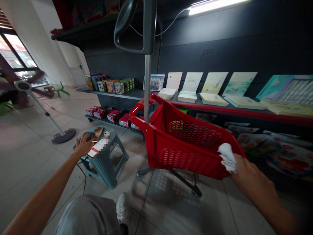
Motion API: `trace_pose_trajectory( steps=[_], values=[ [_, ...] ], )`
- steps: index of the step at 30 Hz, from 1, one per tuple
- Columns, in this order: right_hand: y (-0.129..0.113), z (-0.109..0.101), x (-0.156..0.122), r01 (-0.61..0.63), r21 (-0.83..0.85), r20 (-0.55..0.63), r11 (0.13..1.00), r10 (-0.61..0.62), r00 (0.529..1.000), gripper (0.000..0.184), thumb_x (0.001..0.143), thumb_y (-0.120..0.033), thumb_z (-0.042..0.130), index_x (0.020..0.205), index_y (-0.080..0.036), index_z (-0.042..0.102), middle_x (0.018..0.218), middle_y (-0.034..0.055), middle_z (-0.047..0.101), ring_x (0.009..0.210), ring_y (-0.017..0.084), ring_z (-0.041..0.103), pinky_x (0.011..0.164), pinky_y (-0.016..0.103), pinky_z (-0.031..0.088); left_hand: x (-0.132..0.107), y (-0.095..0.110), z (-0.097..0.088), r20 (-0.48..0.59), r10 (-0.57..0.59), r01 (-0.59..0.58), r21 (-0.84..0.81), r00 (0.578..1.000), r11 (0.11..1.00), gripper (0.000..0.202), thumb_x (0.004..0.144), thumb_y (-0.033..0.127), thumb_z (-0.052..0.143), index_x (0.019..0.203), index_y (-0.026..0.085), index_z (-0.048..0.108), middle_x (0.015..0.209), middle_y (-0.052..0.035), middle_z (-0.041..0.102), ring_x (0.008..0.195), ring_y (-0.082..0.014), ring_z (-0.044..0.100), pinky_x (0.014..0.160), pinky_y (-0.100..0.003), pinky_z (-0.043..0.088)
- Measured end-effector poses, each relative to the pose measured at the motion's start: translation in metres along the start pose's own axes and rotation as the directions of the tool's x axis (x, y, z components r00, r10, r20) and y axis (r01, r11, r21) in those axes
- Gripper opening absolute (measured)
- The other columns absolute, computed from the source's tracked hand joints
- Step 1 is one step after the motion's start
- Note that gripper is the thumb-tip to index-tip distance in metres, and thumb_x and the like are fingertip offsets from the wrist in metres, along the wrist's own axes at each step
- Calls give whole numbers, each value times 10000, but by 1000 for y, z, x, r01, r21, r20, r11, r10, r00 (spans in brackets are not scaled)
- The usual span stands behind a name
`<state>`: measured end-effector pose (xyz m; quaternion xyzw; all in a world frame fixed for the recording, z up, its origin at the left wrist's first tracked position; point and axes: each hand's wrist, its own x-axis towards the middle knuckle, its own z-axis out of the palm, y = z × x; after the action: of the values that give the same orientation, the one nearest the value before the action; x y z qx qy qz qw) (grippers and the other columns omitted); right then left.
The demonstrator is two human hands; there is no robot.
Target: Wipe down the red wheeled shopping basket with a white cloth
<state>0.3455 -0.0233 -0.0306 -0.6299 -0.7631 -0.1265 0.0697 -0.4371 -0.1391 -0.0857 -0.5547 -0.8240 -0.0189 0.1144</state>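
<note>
My left hand (83, 146) lies over the grey-blue plastic stool (104, 171) with its fingers spread, beside a phone (94, 151) with a lit screen. Partly under or behind those fingers is a dark object I cannot make out. A small pale round item (107, 134) sits on the stool's far side. On the right, my right hand (249, 173) is closed around a crumpled white cloth or tissue (227, 157). That hand is at the front end of a red plastic shopping cart (168, 156), close to its rim; contact cannot be made out.
Dark shelves behind the cart carry books (214, 99), small colourful boxes (114, 86) and bagged goods (288, 153). A pedestal fan (64, 135) stands at the left. The cart's upright pole (147, 85) rises in front of me, and a cable (85, 178) hangs by the stool.
</note>
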Motion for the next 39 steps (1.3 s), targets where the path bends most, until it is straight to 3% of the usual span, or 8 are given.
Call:
trace_pose_trajectory(
  steps=[4,9,15,20,27,39],
  values=[
    [2,4,0,4,-17,7,1000,-4,1000,432,1006,-230,403,1418,-107,448,1189,174,668,1049,314,675,878,414,504,3,4,-5,-11,10,-10,-10,1000,1000,481,1032,310,439,1484,239,585,1725,-193,264,1619,-421,147,1215,-778,109],
    [1,3,0,-10,-2,19,1000,10,1000,399,1031,-266,410,1405,-131,436,1219,166,665,1076,302,671,906,392,486,2,7,-7,-1,-6,6,-20,1000,1000,490,1022,316,462,1497,263,571,1712,-157,313,1609,-426,167,1207,-788,142],
    [-4,-9,0,-39,24,54,999,38,998,404,1024,-244,399,1405,-123,464,1246,191,666,1109,312,667,865,392,501,1,-1,6,-19,-14,14,10,1000,1000,486,1017,336,439,1472,302,604,1710,-159,312,1623,-407,159,1220,-771,148],
    [-3,-8,0,-33,26,50,999,31,998,403,1030,-258,396,1403,-123,468,1216,171,671,1091,312,669,877,397,501,3,-8,14,6,22,-22,-10,1000,1000,512,1026,353,417,1501,251,577,1726,-193,258,1617,-446,142,1199,-799,127],
    [-2,-6,0,-34,21,65,999,33,997,417,1025,-235,425,1424,-113,448,1246,168,661,1113,310,666,872,394,500,6,-5,8,-13,-15,15,-46,1000,999,566,980,354,484,1541,292,535,1707,-182,320,1618,-427,164,1214,-777,145],
    [-4,-11,0,-49,-1,96,999,48,994,451,1022,-230,442,1454,-105,428,1266,158,647,1142,317,653,916,400,490,0,-1,5,12,-27,27,-2,1000,1000,540,1015,347,409,1534,255,528,1736,-174,246,1626,-390,156,1226,-749,149]
  ],
)
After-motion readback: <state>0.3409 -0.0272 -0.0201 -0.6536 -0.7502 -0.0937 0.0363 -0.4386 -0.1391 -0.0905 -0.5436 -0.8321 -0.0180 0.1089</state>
